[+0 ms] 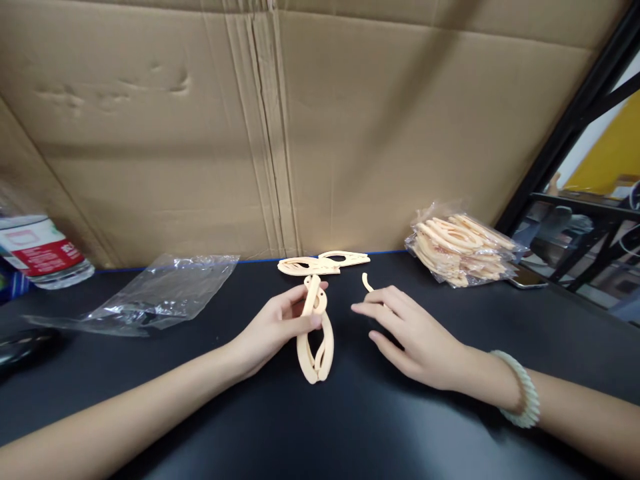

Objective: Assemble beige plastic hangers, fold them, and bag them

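My left hand (283, 323) is closed round the upper part of a folded cream plastic hanger (327, 340), thumb in front and fingers behind. The hanger's two curved arms hang down and meet at the bottom. To the right, my right hand (415, 333) is over the black table, palm down with its fingers apart. A small curved cream piece (367, 283), which looks like a hanger hook, shows just past its fingers; the rest is hidden under the hand. Behind my left hand lie two more folded hangers, one on the left (303, 267) and one on the right (345, 257).
A clear bag of cream hangers (460, 247) sits at the back right, near a phone (527, 277). On the left are a crumpled clear plastic bag (175, 287), a bottle with a red label (43, 250) and a dark object (25, 347). A cardboard wall (375, 133) stands behind.
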A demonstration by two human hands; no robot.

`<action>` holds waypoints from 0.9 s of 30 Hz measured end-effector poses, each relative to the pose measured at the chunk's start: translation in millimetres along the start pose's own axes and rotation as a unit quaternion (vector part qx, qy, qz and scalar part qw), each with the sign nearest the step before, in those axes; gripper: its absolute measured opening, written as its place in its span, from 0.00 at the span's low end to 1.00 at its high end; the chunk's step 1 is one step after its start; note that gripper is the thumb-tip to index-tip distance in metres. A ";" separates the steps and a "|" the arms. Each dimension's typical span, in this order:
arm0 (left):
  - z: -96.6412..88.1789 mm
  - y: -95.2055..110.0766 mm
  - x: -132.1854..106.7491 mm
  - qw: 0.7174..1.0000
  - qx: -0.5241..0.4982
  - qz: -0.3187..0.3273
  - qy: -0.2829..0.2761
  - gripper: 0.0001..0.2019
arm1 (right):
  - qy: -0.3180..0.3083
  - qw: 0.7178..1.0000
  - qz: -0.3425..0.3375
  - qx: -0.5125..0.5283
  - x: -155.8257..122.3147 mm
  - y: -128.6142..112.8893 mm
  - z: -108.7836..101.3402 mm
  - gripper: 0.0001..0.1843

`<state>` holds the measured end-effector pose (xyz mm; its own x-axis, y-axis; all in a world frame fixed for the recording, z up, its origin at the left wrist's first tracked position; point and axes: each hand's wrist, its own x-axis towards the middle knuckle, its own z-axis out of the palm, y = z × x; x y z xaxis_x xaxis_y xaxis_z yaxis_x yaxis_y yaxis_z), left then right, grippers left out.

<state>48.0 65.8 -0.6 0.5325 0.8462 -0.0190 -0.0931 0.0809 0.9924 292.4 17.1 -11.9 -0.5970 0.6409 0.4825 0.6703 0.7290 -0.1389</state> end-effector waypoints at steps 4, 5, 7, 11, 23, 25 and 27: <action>2.5 -2.8 -2.2 0.992 0.117 0.040 -0.032 0.14 | -0.022 0.994 -0.100 -0.027 -0.1 -10.2 -2.7 0.21; 3.3 -3.1 -2.4 0.989 0.137 0.046 -0.038 0.13 | -0.024 0.992 -0.118 -0.034 -0.3 -12.9 -3.5 0.21; 4.8 -3.3 -2.8 0.984 0.165 0.053 -0.043 0.13 | -0.006 0.986 -0.160 -0.054 -0.7 -17.9 -5.0 0.20; 7.3 -3.1 -4.1 0.977 0.201 0.063 -0.039 0.12 | 0.026 0.965 -0.245 -0.092 0.1 -25.4 -7.1 0.17; 5.6 0.1 -4.2 0.992 0.108 0.034 -0.060 0.14 | -0.008 0.974 -0.215 -0.073 1.6 -22.9 -1.1 0.13; 5.9 0.8 -4.4 0.993 0.092 0.036 -0.060 0.14 | -0.005 0.981 -0.186 -0.061 1.1 -21.1 0.8 0.13; 6.3 1.6 -4.7 0.994 0.091 0.038 -0.050 0.14 | 0.000 0.986 -0.155 -0.054 0.9 -19.9 1.7 0.12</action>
<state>50.7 58.6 1.9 0.6109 0.7894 0.0609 0.0120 -0.0861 0.9962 277.7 3.6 -10.2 -0.7812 0.3910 0.4866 0.4978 0.8606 0.1076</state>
